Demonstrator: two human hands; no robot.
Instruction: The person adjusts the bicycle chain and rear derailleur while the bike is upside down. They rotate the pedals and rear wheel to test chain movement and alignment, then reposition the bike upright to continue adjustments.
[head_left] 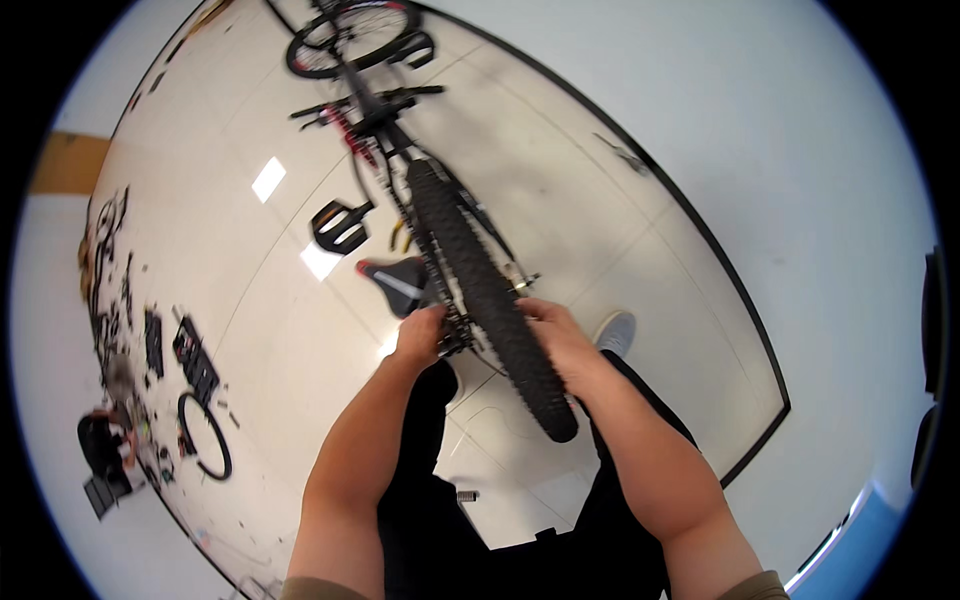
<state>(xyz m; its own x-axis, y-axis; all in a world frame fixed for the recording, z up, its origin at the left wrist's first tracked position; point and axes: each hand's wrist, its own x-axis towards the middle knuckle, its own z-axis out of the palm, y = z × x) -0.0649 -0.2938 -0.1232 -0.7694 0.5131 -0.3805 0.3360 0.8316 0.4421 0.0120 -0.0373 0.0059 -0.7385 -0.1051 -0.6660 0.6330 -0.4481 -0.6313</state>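
A bicycle stands upside down in front of me, its saddle [402,285] low near the floor. The rear wheel's knobby black tyre [475,260] points up toward me between my arms. My left hand [422,335] is closed at the left side of the wheel, by the rear derailleur [458,332]; what its fingers grip is hidden. On the other side, my right hand [553,338] is curled against the wheel just below the silver axle end [518,278]. The tyre covers its fingertips. A black pedal [340,228] sticks out to the left.
Another bicycle wheel [355,35] lies at the far end. Opened black tool cases [195,360] and a loose tyre [205,437] rest on the left floor. A small metal cylinder [467,496] lies between my feet. At far left a person [103,445] crouches. A dark-edged wall [780,260] rises at right.
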